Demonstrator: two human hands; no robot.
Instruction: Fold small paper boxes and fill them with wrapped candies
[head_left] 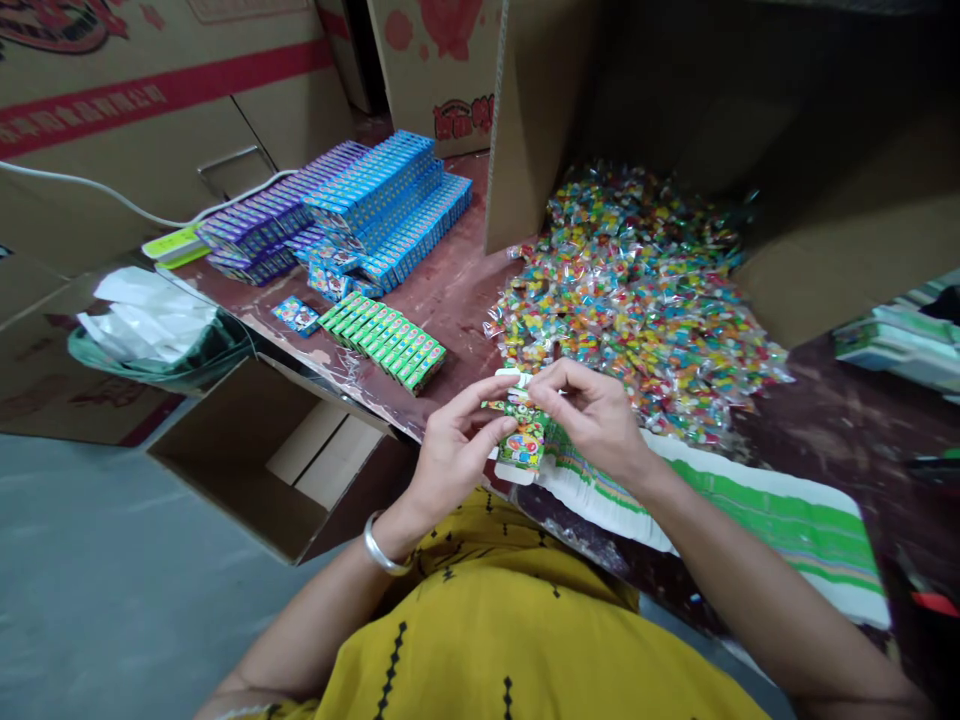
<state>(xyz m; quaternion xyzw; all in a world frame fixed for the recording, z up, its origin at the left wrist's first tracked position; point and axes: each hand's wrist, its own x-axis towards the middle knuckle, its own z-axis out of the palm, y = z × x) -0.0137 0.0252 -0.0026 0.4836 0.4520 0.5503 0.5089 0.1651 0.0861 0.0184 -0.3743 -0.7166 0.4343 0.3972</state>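
My left hand point(461, 440) grips a small green printed candy box point(523, 448) between thumb and fingers; its white end flaps stick out at both ends. My right hand point(592, 410) is closed in a pinch at the box's upper end, touching the flaps; what its fingertips hold is hidden. Just beyond my hands spreads a large heap of small clear packets of colourful candy point(630, 290). A long row of flat green-and-white cartons point(765, 515) lies under and beside my right forearm. To the left, filled green boxes point(386, 340) stand in a neat row.
Stacked blue boxes point(382, 200) and purple boxes point(285, 205) stand at the back left of the dark red table point(465, 270). A big cardboard carton point(532, 120) lies open behind the candy. Below the table edge are an open carton point(255, 460) and a green bin point(165, 365).
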